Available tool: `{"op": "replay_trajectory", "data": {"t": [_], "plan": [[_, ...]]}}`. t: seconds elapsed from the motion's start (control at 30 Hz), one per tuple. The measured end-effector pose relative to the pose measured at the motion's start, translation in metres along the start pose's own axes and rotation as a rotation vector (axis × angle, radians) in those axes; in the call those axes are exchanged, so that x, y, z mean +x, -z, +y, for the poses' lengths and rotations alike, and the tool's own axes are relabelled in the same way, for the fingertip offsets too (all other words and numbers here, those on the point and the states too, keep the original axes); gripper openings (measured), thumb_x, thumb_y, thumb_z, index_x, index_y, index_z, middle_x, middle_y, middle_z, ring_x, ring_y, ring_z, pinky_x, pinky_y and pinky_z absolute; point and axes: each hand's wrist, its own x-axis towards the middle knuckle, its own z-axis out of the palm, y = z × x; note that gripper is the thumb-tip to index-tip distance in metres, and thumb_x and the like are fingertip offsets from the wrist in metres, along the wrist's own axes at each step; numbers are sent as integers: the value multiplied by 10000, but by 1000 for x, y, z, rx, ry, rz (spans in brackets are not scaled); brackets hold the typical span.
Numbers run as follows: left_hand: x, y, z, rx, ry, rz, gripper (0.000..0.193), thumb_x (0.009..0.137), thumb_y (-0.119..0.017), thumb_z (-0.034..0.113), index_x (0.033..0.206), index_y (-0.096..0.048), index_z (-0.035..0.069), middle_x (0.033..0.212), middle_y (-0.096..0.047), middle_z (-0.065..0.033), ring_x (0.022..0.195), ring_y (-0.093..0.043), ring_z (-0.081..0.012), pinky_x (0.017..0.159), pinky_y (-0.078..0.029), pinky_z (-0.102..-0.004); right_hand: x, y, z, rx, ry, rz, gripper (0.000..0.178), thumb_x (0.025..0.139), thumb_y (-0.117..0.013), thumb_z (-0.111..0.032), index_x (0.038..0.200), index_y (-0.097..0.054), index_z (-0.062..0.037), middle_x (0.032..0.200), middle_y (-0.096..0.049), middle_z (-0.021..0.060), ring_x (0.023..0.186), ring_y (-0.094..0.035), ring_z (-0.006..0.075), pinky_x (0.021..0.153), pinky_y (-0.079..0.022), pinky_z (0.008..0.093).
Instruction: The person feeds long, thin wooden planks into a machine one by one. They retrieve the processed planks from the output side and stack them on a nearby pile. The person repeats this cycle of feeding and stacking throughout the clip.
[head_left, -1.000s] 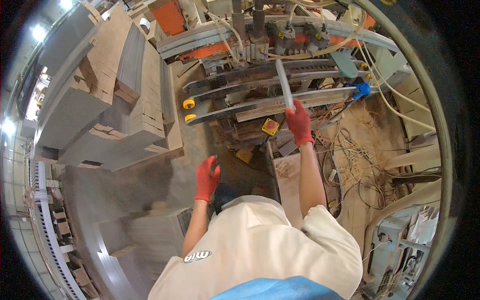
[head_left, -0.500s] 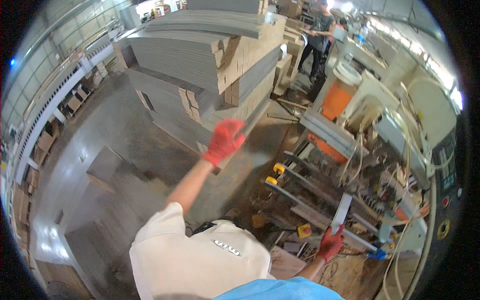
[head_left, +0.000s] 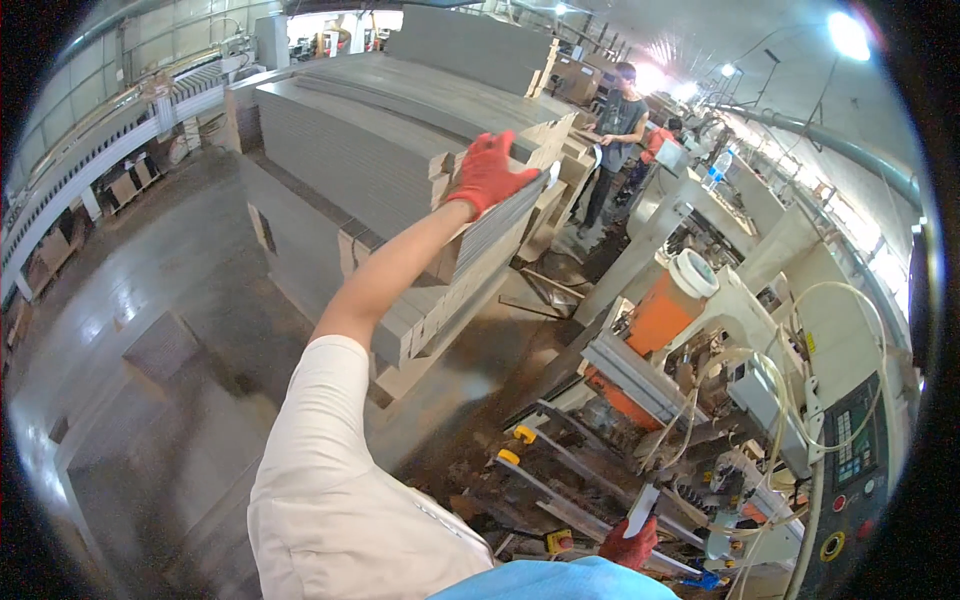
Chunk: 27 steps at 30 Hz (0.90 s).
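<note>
1. Shows a blue cloth (head_left: 560,582) at the lower edge, with a cream sleeve (head_left: 315,420) on the left arm just beside it.
2. Grips a pale flat strip (head_left: 642,510) in the red-gloved right hand (head_left: 628,545), low in view, with fingers curled round its lower end; leaves the upper end free and tilted above the fist.
3. Reaches out with the red-gloved left hand (head_left: 492,176), fingers partly spread, with nothing visible in its grasp; holds it at the near end of a stack of grey-faced panels (head_left: 350,140). Cannot tell whether touching.
4. Has a yellow button box (head_left: 559,541) just left of the right hand, near metal rails (head_left: 560,492) tipped with yellow rollers (head_left: 525,434).
5. Carries a dark control panel (head_left: 852,455) at far right, and an orange machine part (head_left: 658,312) beyond the rails.
6. Beyond the stack, shows a person in a dark sleeveless top (head_left: 622,122), then another in red (head_left: 658,143).
7. Overhead, glows with a bright lamp (head_left: 848,36).
</note>
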Motion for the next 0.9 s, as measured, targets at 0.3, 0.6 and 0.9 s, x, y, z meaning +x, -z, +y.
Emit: {"op": "replay_trajectory", "data": {"t": [0.3,0.6,0.9], "plan": [[131,-74,-21,628,-282,-810,883,721,-890,467,1515,-557,274,1545,-569,-108,1413,-534,-370,1111,-389,-607,-35,-36,38,158,154,240,681,916,-777,-385,1484,-533,-99,1296,-644,207,1089,-677,389,892,-568,525],[100,-52,-8,348,-473,-665,539,915,-744,532,1376,-680,260,1396,-682,-28,1274,-641,-255,1006,-416,-589,-67,-36,48,316,-13,271,645,929,-778,-316,1491,-533,-117,1222,-670,158,953,-678,263,766,-564,413],[-92,64,62,340,-1030,-186,315,965,-568,182,1223,-698,310,1151,-660,62,1208,-607,-158,1162,-347,-605,2,13,-166,1482,208,-580,293,1075,-565,-208,1263,-675,-12,1230,-689,101,1114,-653,224,1017,-502,380]]}}
